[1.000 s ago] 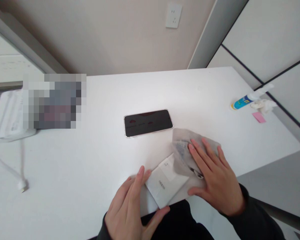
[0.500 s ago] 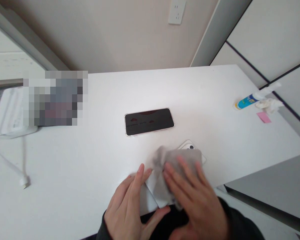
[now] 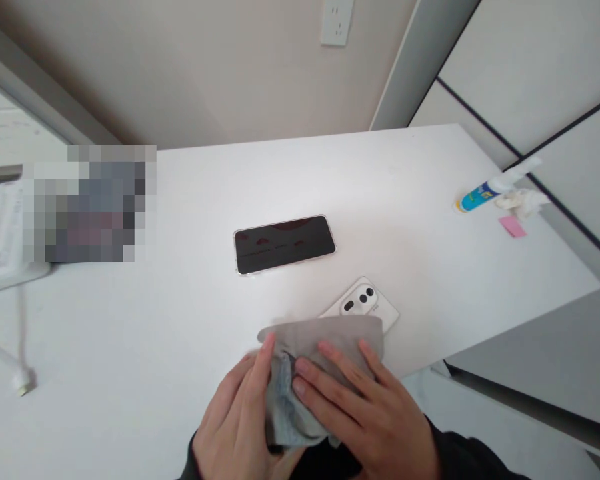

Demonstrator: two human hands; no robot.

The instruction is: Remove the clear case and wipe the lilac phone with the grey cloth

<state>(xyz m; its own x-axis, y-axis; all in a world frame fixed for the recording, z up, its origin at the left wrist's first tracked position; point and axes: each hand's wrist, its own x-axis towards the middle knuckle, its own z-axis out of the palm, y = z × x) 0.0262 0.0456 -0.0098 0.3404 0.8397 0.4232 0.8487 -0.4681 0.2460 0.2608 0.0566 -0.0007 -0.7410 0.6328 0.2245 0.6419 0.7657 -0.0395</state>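
A white smartphone (image 3: 389, 310) lies back up on the table, its camera bump showing beyond a grey cloth (image 3: 353, 326). The cloth hides most of the phone. My right hand (image 3: 365, 407) presses the cloth down onto it with fingers laid together, and a bluish-grey fold bunches up under the fingertips. At the near end of the phone, my left hand (image 3: 243, 410) is curled around its side, with the thumb partly under the cloth. Just beyond, a second phone (image 3: 286, 245) in a clear case lies with its dark screen up.
On the right of the white table (image 3: 195, 200) are a blue-and-white bottle (image 3: 480, 196), a crumpled tissue (image 3: 525, 201) and a pink slip (image 3: 513, 226). A white power strip (image 3: 0, 233) and a cable plug (image 3: 25, 380) lie at the left, beside a pixelated area.
My right hand has slid the cloth nearer and to the left along the white phone, uncovering its cameras. The cloth now covers the near end by my left hand. The view has shifted slightly.
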